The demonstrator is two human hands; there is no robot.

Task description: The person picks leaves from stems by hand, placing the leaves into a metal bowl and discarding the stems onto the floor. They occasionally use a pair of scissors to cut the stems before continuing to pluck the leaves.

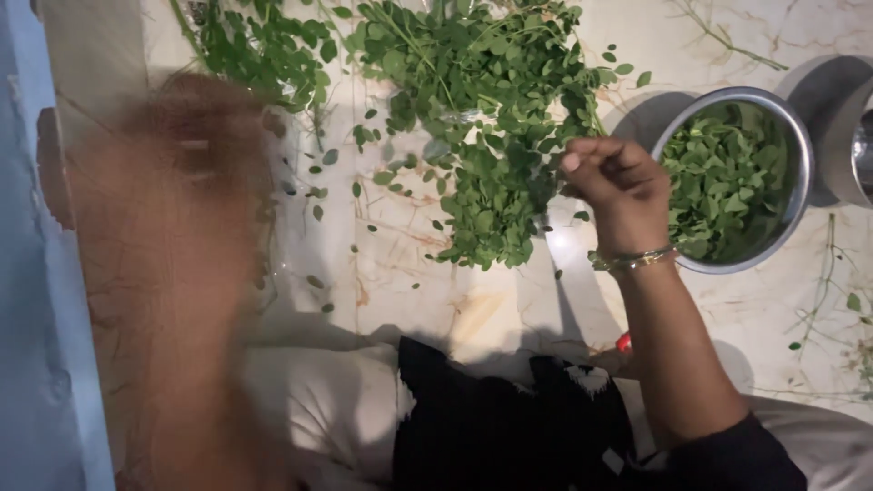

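Right hand (617, 182) fisted, pinching leafy green sprig at edge of heap of small-leaved green branches (473, 118) on pale marble tabletop (382, 273). Round steel bowl (732, 177) of stripped leaves just beside wrist, handy for dropping. Left hand (173, 236) motion-blurred; grip cannot tell.

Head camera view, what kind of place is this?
Probably a home floor used for kitchen prep: marble-patterned floor, a pile of leafy sprigs, and a steel bowl of plucked leaves beside the right hand.
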